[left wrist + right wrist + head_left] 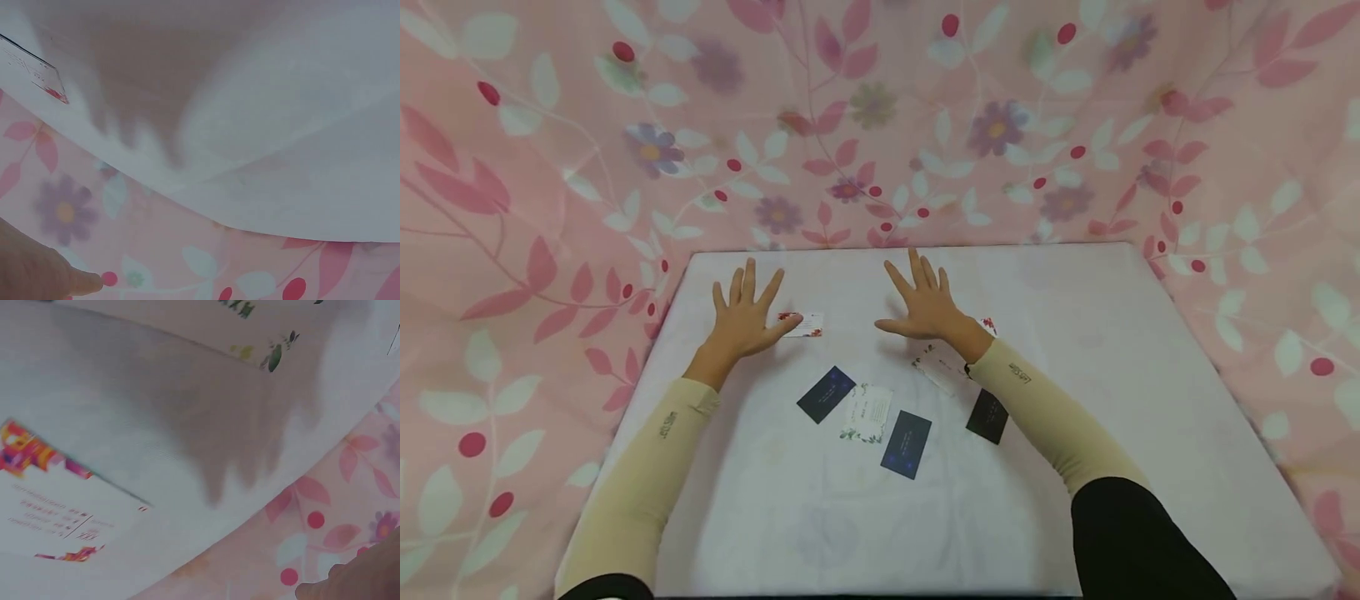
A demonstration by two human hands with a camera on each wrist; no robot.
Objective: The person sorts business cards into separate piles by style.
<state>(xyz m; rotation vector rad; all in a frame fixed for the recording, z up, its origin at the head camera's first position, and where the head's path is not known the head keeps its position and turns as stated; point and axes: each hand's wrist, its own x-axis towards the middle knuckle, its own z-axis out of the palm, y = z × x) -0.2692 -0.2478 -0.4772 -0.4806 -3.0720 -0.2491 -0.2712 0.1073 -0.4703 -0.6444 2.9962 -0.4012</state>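
Both hands hover over the white table with fingers spread straight, holding nothing. The left hand (743,321) is by a white card with red corners (807,325), its thumb overlapping the card in the head view. My right hand (928,304) is above a white card with leaf sprigs (942,367), partly hidden by the wrist. Another red-patterned white card (56,503) shows in the right wrist view, mostly behind the right arm in the head view. Nearer lie a dark blue card (826,394), a leafy white card (867,413), a second dark blue card (906,444) and a black card (987,417).
The table (820,533) wears a white cloth. Pink floral fabric (880,125) hangs behind it and along both sides. Shadows of the hands fall on the cloth in both wrist views.
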